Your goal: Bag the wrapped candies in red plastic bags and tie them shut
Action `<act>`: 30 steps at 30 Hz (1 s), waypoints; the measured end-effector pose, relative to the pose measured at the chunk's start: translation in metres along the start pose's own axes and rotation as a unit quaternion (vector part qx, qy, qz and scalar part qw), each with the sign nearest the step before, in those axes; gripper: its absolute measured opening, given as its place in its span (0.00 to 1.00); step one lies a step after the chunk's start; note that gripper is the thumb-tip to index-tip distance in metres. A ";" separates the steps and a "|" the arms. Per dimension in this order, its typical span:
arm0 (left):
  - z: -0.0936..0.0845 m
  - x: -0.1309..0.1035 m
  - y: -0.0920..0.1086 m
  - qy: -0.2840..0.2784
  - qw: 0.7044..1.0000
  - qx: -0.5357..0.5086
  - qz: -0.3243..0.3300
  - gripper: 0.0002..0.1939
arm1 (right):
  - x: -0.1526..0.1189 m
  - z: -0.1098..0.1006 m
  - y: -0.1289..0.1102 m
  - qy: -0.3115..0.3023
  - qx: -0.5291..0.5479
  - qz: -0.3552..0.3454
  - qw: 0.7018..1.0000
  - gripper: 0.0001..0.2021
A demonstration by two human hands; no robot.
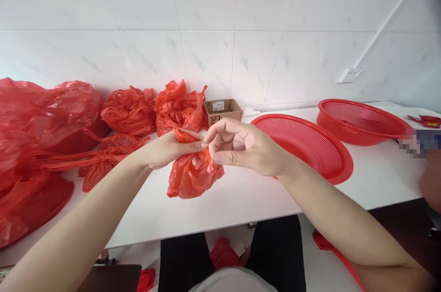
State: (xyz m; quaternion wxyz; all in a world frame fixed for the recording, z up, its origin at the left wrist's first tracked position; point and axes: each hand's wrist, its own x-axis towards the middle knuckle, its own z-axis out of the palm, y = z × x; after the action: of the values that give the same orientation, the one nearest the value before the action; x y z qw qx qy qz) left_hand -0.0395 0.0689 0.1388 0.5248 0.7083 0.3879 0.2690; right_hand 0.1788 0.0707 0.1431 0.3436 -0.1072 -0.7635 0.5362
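Note:
A small red plastic bag (193, 179) hangs between my hands above the white table (165, 218). My left hand (175, 148) is closed on its upper edge, thumb pressed over the plastic and part of the bag showing behind the hand. On the other side, my right hand (237, 145) has its fingers curled and the thumb near the index finger, pinching the bag's right edge. Inside the bag's gathered opening a fingertip shows. What the bag holds is hidden.
Red plastic bags (129, 110) fill the left side and back. An open cardboard box (223, 110) stands by the wall. Two red baskets, a near one (341, 163) and a farther one (361, 133), lie right. Another person's arm (432, 177) is at the right edge.

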 end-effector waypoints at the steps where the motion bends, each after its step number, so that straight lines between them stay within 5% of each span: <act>1: 0.001 -0.002 0.003 0.001 0.999 0.035 0.002 0.08 | 0.002 0.001 0.002 0.025 -0.002 -0.012 1.000 0.07; 4: 0.007 -0.004 0.005 0.026 0.989 0.142 0.019 0.05 | 0.011 -0.002 0.025 0.127 -0.063 -0.025 0.990 0.06; 7: 0.015 -0.002 -0.005 0.110 0.959 0.255 0.056 0.07 | 0.017 -0.002 0.055 0.123 -0.105 0.037 0.986 0.10; 10: 0.023 0.002 -0.020 0.254 0.882 0.376 0.130 0.11 | 0.018 0.004 0.072 0.122 -0.101 0.070 0.985 0.13; 12: 0.027 0.002 -0.027 0.301 0.832 0.424 0.192 0.13 | 0.016 0.005 0.073 0.101 -0.070 0.074 0.990 0.14; 16: 0.024 -0.008 -0.031 0.266 0.833 0.427 0.232 0.19 | 0.007 0.000 0.063 0.025 -0.048 0.089 0.995 0.08; 21: 0.019 -0.030 -0.039 0.172 0.857 0.452 0.178 0.22 | -0.015 0.006 0.048 0.074 -0.176 0.069 0.979 0.11; 25: 0.020 -0.047 -0.046 0.142 0.853 0.481 0.146 0.23 | -0.026 0.015 0.047 0.039 -0.179 0.081 0.980 0.11; 30: -0.009 -0.084 -0.070 0.146 0.873 0.452 0.112 0.16 | -0.051 0.002 0.062 0.038 -0.329 0.071 0.941 0.06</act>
State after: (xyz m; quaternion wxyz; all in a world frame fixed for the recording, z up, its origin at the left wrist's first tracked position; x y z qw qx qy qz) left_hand -0.1120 0.0145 0.0776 0.0508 0.8597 0.4575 0.2215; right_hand 0.2026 0.0667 0.0659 0.2785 -0.2888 -0.8742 0.2735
